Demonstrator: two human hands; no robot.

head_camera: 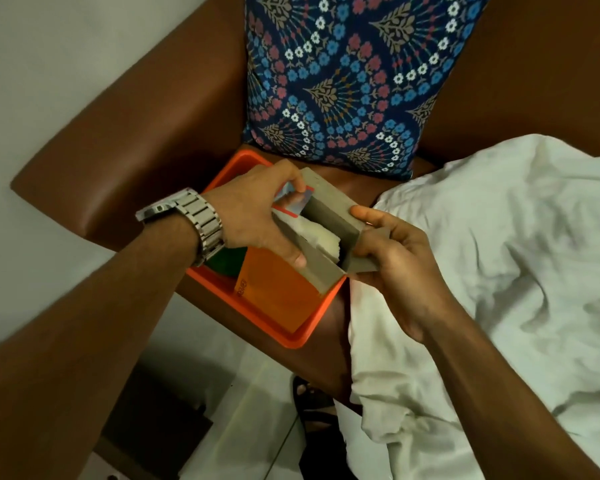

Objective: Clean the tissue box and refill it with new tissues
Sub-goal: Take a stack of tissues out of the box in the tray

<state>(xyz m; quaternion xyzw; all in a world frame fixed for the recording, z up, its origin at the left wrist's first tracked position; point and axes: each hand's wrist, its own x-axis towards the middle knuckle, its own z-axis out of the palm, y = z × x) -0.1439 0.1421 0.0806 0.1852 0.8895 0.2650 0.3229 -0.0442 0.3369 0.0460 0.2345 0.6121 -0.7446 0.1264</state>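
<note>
Cardboard tissue box [329,216] — gripped by both hands.

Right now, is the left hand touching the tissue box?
Touching. The head view shows the left hand gripping the tissue box flap, fingers wrapped over its edge.

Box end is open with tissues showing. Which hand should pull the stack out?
Probably the left hand: its fingers already lie on the white tissues at the open end of the tissue box. The right hand grips the flaps, so it is better kept steadying.

Matt grey cardboard tissue box [329,209], glossy orange plastic tray [291,337], smooth brown leather chair [136,161].
</note>
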